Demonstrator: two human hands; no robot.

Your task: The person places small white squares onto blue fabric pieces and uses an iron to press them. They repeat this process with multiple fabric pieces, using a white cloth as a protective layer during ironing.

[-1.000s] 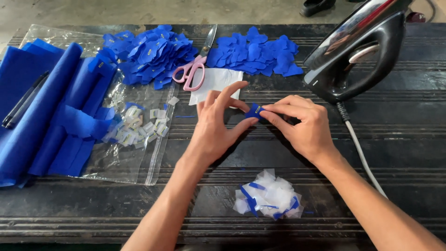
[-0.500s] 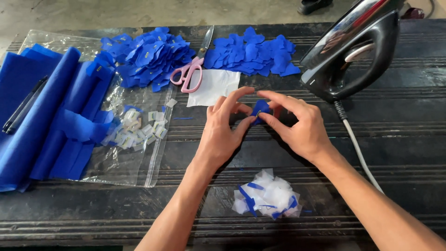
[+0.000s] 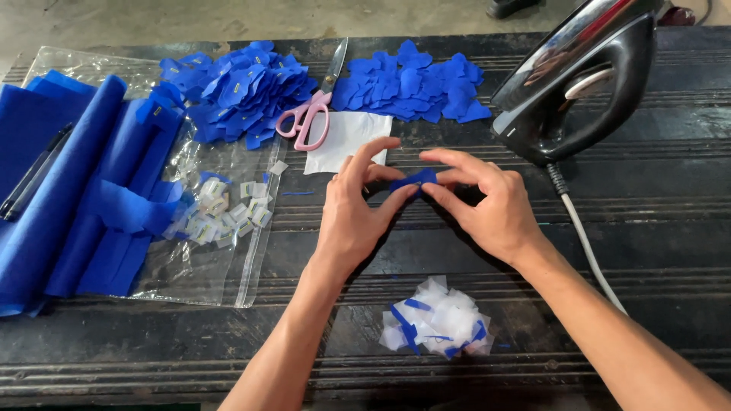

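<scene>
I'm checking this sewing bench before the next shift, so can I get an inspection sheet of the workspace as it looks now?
Surface: dark ribbed table, worn.
Job's things: small blue fabric piece pinched between left hand and right hand, above the table.
Clutter: two heaps of blue cut pieces; pink-handled scissors between them; white sheet; clear bag with small white tags; blue fabric rolls; pile of white and blue scraps.
Hands: both bare, fingertips closed on the piece.
Cables: pale cord runs from the black iron toward the near edge, beside the right forearm.
Surroundings: concrete floor beyond the table; nothing else seen.
</scene>
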